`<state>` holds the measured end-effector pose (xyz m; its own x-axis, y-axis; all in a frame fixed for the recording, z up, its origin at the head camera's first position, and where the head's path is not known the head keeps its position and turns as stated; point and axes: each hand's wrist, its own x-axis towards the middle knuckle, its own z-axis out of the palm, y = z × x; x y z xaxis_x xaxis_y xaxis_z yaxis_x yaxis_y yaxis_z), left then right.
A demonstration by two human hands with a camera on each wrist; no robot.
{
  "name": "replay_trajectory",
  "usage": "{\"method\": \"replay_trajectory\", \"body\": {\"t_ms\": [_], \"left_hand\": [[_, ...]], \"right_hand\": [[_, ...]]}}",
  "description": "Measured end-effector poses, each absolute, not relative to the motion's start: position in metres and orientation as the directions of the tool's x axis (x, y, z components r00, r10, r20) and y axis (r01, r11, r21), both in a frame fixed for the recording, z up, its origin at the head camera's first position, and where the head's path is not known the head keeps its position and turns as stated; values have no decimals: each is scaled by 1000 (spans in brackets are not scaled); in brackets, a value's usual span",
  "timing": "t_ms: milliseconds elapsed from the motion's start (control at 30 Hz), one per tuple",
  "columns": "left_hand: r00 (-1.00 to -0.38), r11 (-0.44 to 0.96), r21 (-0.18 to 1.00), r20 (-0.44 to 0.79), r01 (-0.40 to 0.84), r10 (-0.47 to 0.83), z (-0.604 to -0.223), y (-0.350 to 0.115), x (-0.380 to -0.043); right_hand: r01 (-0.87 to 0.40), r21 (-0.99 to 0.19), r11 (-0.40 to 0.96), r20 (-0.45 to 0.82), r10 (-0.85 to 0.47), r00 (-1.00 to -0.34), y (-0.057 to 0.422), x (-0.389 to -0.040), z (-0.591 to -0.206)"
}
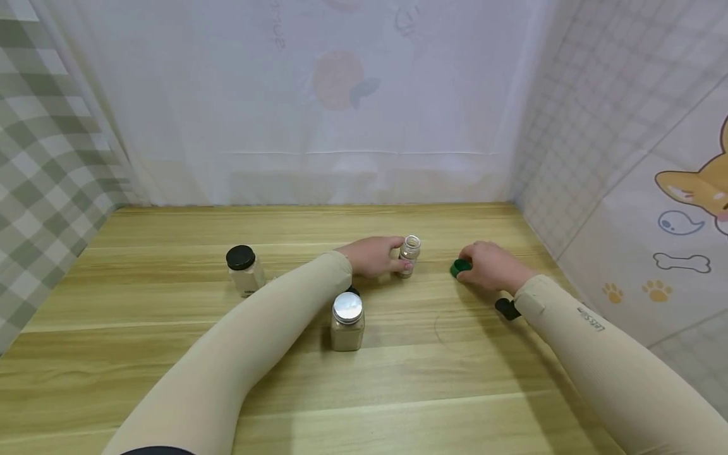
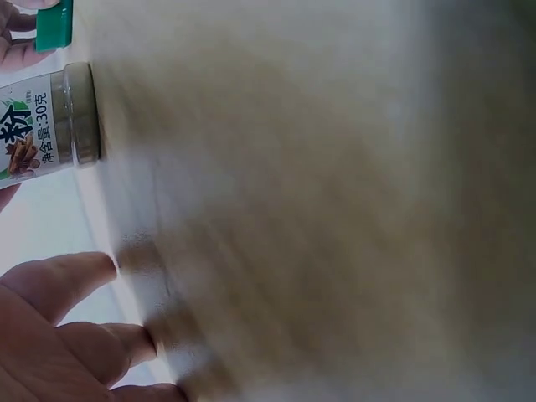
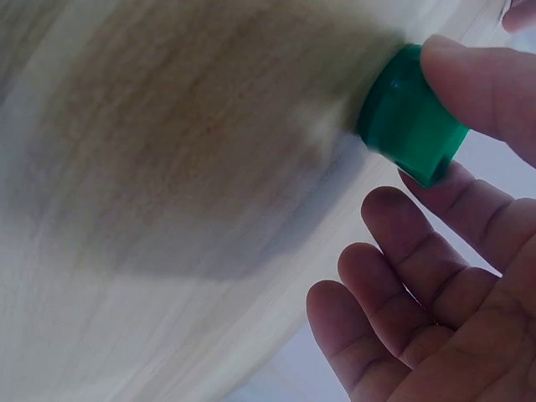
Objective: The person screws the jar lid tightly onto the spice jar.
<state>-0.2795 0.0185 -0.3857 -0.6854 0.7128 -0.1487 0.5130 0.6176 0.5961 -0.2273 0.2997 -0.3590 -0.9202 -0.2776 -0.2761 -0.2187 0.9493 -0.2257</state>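
Note:
A small clear spice jar (image 1: 409,256) stands upright and uncapped on the wooden table. My left hand (image 1: 372,256) grips it between thumb and index finger. In the left wrist view, the jar's printed label (image 2: 29,126) faces the camera, and the other fingers of that hand rest at the tabletop. To the right, my right hand (image 1: 496,265) pinches a green cap (image 1: 459,269) just apart from the jar. The right wrist view shows the cap (image 3: 414,117) between thumb and index finger, its lower edge at or near the table; the remaining fingers are loosely bent.
A silver-lidded jar (image 1: 347,322) of pale powder stands close beside my left forearm. Farther left is a black-lidded jar (image 1: 246,272). White curtain (image 1: 341,126) hangs behind the table (image 1: 398,392), and a patterned sheet (image 1: 614,189) borders its right side.

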Motion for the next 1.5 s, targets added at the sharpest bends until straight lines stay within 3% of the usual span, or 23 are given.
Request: {"method": "replay_trajectory", "body": {"t_ms": [1233, 1500], "left_hand": [[-689, 657, 567, -202, 497, 696, -385, 18, -280], [-693, 672, 550, -217, 496, 688, -386, 19, -280]], "right_hand": [[-254, -226, 941, -268, -310, -912, 295, -230, -362], [-211, -244, 947, -277, -277, -920, 290, -229, -359]]}}
